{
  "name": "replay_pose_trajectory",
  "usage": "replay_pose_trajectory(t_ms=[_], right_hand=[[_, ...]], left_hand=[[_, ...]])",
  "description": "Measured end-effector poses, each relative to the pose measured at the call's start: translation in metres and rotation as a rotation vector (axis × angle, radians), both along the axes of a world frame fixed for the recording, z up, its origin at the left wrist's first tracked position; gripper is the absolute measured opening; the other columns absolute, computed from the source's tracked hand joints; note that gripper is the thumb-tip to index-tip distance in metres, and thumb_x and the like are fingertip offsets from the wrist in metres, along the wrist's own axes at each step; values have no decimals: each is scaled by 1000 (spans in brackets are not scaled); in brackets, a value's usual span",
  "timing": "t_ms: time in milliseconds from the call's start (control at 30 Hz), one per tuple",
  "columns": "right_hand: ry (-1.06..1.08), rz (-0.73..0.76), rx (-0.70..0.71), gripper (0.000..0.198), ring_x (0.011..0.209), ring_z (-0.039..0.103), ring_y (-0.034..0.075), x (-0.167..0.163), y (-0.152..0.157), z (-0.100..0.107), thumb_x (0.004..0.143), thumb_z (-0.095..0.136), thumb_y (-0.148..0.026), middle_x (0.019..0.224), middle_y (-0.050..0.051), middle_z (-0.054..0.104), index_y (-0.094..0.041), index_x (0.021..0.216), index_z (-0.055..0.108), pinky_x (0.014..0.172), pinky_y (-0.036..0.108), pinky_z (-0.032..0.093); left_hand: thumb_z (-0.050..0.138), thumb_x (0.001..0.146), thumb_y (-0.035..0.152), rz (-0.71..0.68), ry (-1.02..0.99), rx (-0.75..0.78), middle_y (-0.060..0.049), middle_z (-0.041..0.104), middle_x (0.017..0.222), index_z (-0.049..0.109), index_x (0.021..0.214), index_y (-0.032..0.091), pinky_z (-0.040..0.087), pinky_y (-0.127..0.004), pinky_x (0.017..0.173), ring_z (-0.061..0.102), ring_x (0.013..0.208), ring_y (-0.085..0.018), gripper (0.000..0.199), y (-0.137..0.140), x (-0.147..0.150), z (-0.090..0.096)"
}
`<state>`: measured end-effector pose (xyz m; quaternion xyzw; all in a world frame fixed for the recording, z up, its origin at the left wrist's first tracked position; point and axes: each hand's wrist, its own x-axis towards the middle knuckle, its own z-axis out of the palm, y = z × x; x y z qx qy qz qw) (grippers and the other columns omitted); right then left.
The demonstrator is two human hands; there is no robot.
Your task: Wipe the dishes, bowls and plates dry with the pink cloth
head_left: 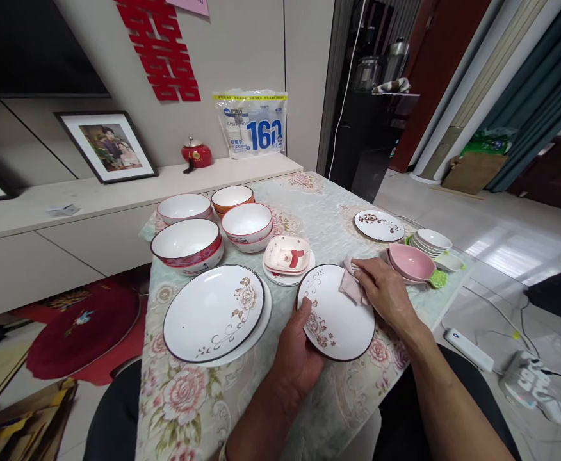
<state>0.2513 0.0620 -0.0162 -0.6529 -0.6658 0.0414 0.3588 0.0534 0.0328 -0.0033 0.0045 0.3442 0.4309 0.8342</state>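
A white plate (341,323) with a dark rim and brown flowers is tilted up in front of me. My left hand (300,352) grips its left edge, thumb on the face and fingers underneath. Bunched in my right hand (383,288) is a pale pink cloth (352,285), pressed on the plate's upper right part. Just behind the plate sits a small cream dish (287,254) with a red-scarfed figure, on top of white saucers. Left of my left hand, a larger flowered plate (208,314) rests on another plate.
Stacked bowls (187,240) stand at the table's far left. Along the right side are a flowered plate (379,226), small white bowls (431,240) and pink leaf-shaped bowls (411,262). A power strip (469,350) and cables lie on the floor at right.
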Motion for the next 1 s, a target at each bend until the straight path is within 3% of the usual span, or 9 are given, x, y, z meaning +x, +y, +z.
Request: replay_pose_trajectory(t_ms=[200,333,400,533,700,833,900,1000], right_hand=[[62,4,-119,35,102,69,30,-2,-4,4,100,44,-34,111,15,75,-16,111,72,90,41,49],[-9,51,-232,32,81,69,24,-9,-11,9,101,43,-33,87,8,74,-20,86,68,73,34,48],[-128,16,-243,28,79,67,24,-17,-15,10,100,46,-31,84,8,71,-19,84,66,69,33,46],[-290,-29,-156,15,82,65,24,-41,-23,11,97,52,-24,100,12,67,-17,93,65,68,33,46],[-58,334,-89,8,87,63,22,-65,-31,21,95,55,-19,97,8,63,-19,98,63,75,34,51],[125,600,29,29,108,61,21,-72,-29,26,97,56,-18,116,8,63,-25,124,62,90,35,53],[106,577,119,33,114,60,22,-70,-24,23,99,52,-18,122,9,62,-26,130,60,94,37,53],[30,381,216,32,115,60,25,-59,-15,16,100,50,-18,121,12,62,-24,129,61,96,41,52]], left_hand=[[59,96,26,188,-64,159,-12,68,138,44,153,24,46,-47,113,60,131,-30,59,0,-1,-2],[64,93,28,283,-68,231,-10,64,143,42,154,28,46,-47,113,57,135,-30,64,1,-3,-6],[67,92,29,306,-54,254,-11,63,145,40,154,30,46,-47,112,56,135,-30,68,1,-3,-9],[71,89,33,306,-12,282,-10,63,144,39,154,33,48,-50,109,60,131,-32,72,-1,-1,-14],[73,88,35,237,-53,375,-10,65,141,42,151,32,47,-47,109,61,129,-31,71,-1,-3,-13],[76,86,35,180,-90,355,-12,67,136,50,144,24,44,-45,112,57,133,-31,64,-2,-4,-12],[77,85,33,178,-122,327,-11,67,136,53,141,25,42,-45,113,57,133,-30,62,-4,-2,-11],[76,85,30,149,-151,296,-9,67,137,53,141,28,42,-47,113,57,133,-29,61,-7,1,-10]])
